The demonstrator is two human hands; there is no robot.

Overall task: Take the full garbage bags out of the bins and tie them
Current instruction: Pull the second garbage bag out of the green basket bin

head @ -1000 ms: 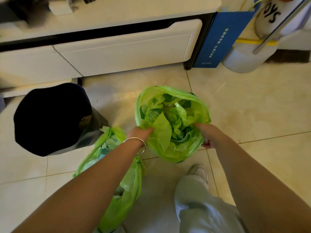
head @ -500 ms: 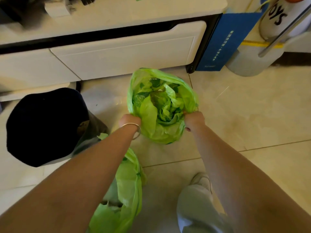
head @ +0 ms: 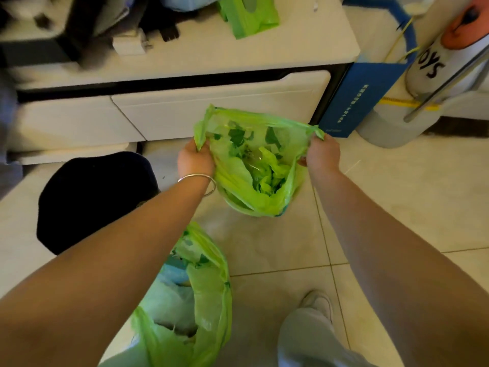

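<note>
A green garbage bag full of crumpled green waste hangs over the tiled floor in front of a white cabinet. Its mouth is pulled wide open. My left hand, with a metal bangle on the wrist, grips the bag's left rim. My right hand grips the right rim, where the plastic bunches into a corner. A second green bag, open and filled, sits on the floor under my left forearm. A dark bin lies tilted at the left, its inside black.
A white cabinet with drawers stands just behind the bag. On its top lie a folded green bag and dark clutter. A blue box and a white cylinder stand at the right. My shoe is below.
Both hands have lifted the bag higher and pulled its rim apart, stretching the mouth wide. The view has tilted up, showing the cabinet top.
</note>
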